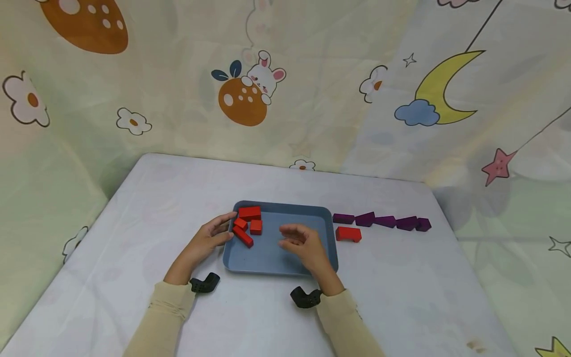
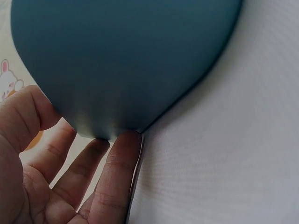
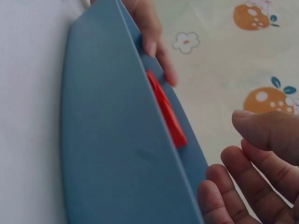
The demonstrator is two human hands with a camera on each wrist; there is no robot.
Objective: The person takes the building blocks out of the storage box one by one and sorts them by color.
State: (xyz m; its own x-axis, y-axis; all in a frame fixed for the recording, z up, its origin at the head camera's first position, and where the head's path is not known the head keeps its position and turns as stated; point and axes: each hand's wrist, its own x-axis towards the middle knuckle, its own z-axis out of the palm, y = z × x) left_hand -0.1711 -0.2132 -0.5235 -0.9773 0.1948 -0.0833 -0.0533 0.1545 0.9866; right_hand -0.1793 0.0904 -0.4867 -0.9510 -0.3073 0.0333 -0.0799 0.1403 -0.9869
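In the head view, my left hand (image 1: pixel 208 239) touches the left edge of a blue tray (image 1: pixel 281 267), its fingertips spaced along the wall. The left wrist view shows the fingers (image 2: pixel 119 175) of that hand fairly straight against the tray's outer side. Several red blocks lie inside at the tray's left end, among them a long block (image 1: pixel 243 236) and a larger block (image 1: pixel 250 213). Over the tray's right half hovers my right hand (image 1: pixel 308 246), with loosely bent fingers and nothing held. The right wrist view shows its thumb apart from the fingertips.
A notched red block (image 1: pixel 348 234) lies on the table just right of the tray. Behind it, a row of purple blocks (image 1: pixel 385 221) stretches rightward. The white-covered table (image 1: pixel 388 307) meets a printed cloth backdrop (image 1: pixel 321 99) at its far edge.
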